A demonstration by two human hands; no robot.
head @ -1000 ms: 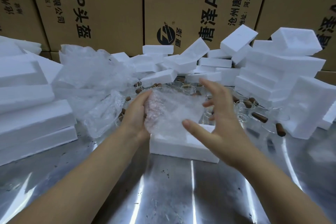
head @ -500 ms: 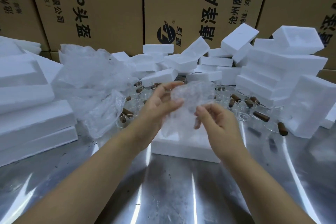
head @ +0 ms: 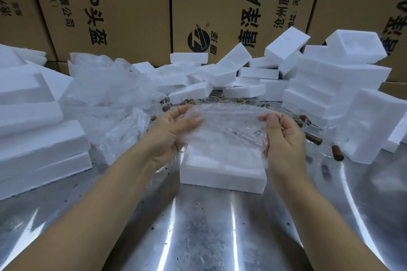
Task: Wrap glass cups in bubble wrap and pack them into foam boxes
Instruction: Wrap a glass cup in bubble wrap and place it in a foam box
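Note:
A clear sheet of bubble wrap (head: 229, 125) is stretched flat between my hands, above an open white foam box (head: 222, 174) on the steel table. My left hand (head: 171, 132) pinches the sheet's left edge with thumb on top. My right hand (head: 284, 136) pinches its right edge. Several glass cups with brown wooden handles (head: 312, 136) stand behind and to the right of the sheet, partly hidden by it.
Stacks of white foam boxes rise on the left (head: 37, 138), at the back (head: 198, 77) and on the right (head: 343, 94). A heap of loose bubble wrap (head: 105, 94) lies back left. Cardboard cartons (head: 220, 6) wall off the rear. The steel table (head: 202, 226) reflects light.
The bubble wrap was bunched between my hands; my hands have moved apart and pulled it out into a flat sheet over the foam box.

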